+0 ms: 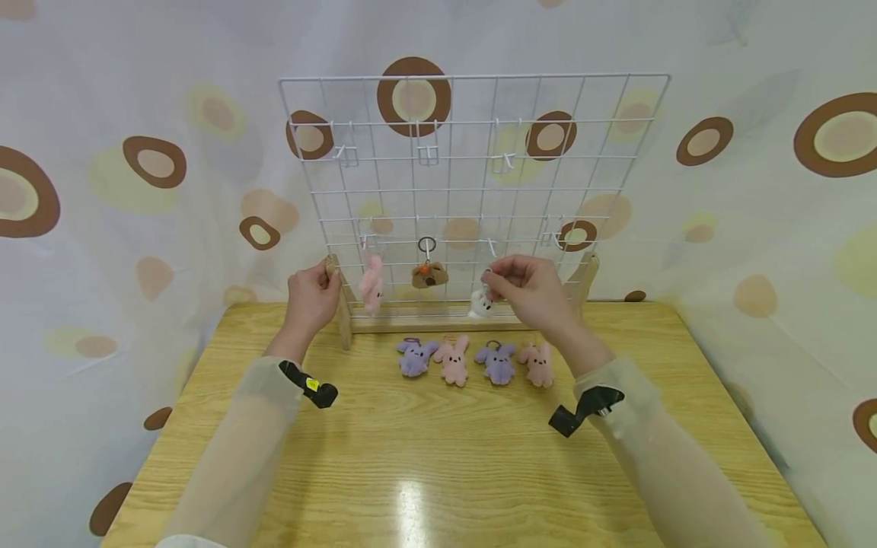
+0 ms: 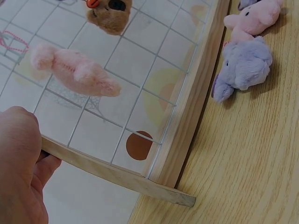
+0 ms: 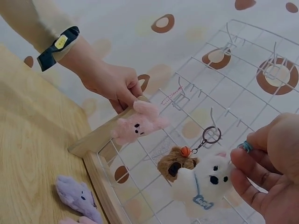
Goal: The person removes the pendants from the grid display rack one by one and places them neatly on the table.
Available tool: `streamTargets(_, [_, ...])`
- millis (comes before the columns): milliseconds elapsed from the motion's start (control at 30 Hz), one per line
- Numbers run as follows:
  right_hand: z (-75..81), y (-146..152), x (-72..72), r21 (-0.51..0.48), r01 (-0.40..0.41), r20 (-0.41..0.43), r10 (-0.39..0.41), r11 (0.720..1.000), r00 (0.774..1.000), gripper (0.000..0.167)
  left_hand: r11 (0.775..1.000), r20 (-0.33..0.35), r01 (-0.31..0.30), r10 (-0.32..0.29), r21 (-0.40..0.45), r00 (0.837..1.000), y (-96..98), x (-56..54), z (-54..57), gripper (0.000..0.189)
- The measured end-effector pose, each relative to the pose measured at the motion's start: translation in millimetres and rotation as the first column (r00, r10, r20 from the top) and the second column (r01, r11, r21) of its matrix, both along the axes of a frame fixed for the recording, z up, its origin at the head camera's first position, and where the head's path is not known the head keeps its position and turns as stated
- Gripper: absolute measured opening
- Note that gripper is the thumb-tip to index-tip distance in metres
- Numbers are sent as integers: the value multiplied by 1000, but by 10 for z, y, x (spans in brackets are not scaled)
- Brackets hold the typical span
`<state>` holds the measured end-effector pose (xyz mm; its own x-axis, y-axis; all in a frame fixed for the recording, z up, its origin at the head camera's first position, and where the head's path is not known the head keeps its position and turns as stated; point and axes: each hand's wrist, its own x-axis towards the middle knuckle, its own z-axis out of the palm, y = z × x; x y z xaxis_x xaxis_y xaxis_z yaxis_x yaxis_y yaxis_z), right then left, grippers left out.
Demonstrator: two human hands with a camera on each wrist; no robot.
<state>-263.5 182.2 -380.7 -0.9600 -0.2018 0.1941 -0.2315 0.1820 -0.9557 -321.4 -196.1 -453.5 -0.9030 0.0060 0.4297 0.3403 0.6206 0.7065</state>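
Note:
My left hand [image 1: 313, 297] grips the top of the wooden side post [image 1: 342, 308] of a white wire grid rack [image 1: 473, 190]. In the right wrist view, my right hand [image 3: 273, 168] pinches the blue-green top of a white plush dog keychain [image 3: 210, 179], which dangles in front of the grid. A brown plush keychain [image 1: 429, 275] with an orange bell hangs by a dark ring from a hook, left of the white one. Farther left a pink plush keychain [image 1: 371, 286] hangs near the left post. A bare hook [image 1: 491, 247] sticks out just above my right hand.
On the table [image 1: 411, 434] before the rack lie a purple plush [image 1: 415, 358], a pink plush [image 1: 452, 361], another purple plush [image 1: 498, 364] and another pink plush [image 1: 537, 365] in a row. Several hooks, including one upper middle hook [image 1: 428, 154], sit on the grid. A patterned cloth [image 1: 205, 190] hangs behind.

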Motion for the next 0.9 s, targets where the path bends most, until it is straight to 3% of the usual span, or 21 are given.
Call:
streamTargets(367, [-44,-67,59,32,-4,13,3,999,1000,18,1000,-17,3,-3,-5,1000,2,6,2,22])
streamTargets(900, [-257,-226,125,-36,-42,41,44,998,998,15,1000,-19,10,-10,7,1000,6,0,10,22])
